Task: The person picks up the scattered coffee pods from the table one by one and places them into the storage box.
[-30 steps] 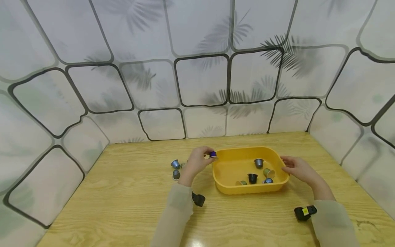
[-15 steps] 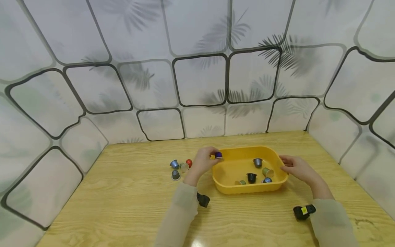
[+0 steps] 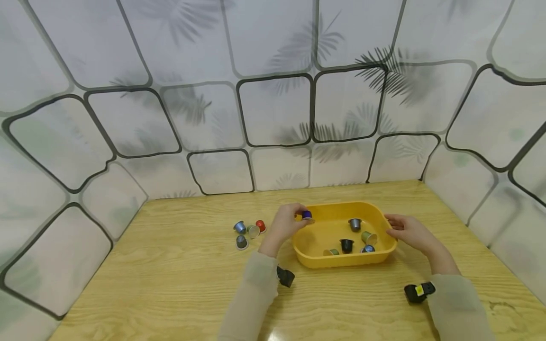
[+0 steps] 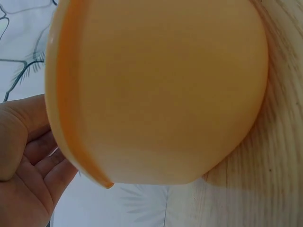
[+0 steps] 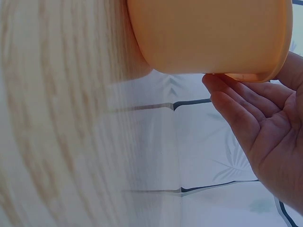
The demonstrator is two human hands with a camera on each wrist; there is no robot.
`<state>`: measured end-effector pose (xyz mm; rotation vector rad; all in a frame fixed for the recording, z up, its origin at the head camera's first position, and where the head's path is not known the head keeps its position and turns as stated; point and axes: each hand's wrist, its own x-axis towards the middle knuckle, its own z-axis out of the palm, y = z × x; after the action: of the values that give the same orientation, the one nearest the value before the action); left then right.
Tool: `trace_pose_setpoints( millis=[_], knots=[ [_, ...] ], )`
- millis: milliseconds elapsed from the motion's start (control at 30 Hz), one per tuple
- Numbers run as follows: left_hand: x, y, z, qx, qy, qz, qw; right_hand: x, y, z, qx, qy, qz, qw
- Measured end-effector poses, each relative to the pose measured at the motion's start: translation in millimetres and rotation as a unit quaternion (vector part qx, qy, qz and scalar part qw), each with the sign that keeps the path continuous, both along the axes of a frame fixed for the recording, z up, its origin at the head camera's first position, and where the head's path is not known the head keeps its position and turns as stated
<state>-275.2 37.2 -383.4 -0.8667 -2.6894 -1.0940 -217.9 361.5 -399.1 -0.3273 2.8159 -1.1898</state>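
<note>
My left hand (image 3: 286, 224) pinches a dark purple coffee capsule (image 3: 306, 215) between thumb and fingertips, over the left end of a yellow tray (image 3: 326, 263). In the left wrist view the tray's side hides the capsule, and only part of the left hand (image 4: 28, 161) shows beyond the rim. My right hand (image 3: 411, 233) holds the tray's right end, thumb at the rim and fingers along the outside. Inside the tray lie a grey capsule (image 3: 355, 225), a black capsule (image 3: 347, 246), a blue capsule (image 3: 368, 248) and green ones, one green capsule (image 3: 368, 237) near the right side.
Left of the tray, on the wooden table (image 3: 170, 274), sit a red capsule (image 3: 260, 226), a pale green capsule (image 3: 253, 231), a light blue capsule (image 3: 240, 227) and a dark grey capsule (image 3: 241, 242). A patterned wall covering (image 3: 281, 113) stands behind and at both sides.
My left hand has moved right with the purple capsule, from beside the tray's left rim to over its inside. The red capsule has come into sight. My right hand stays at the tray.
</note>
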Motion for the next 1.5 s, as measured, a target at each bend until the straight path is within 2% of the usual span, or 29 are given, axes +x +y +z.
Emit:
trace_pose_setpoints(
  millis=[233,367,900,1500],
  knots=[
    [-0.2,5,-2.6,0.006,0.001,-0.003,1.0,-0.6,1,-0.7,0.001,0.001,-0.003,1.0],
    [0.5,8,-3.3,0.0,0.015,-0.007,0.9999,-0.6,0,-0.5,0.004,-0.003,-0.006,1.0],
    [1.6,24,-8.6,-0.013,0.02,-0.004,0.9997,-0.8,1,-0.2,-0.005,-0.007,-0.003,1.0],
    [3.2,35,-13.5,-0.033,-0.007,-0.015,0.9993,0.1,1,-0.2,-0.005,-0.006,-0.003,1.0]
  ],
)
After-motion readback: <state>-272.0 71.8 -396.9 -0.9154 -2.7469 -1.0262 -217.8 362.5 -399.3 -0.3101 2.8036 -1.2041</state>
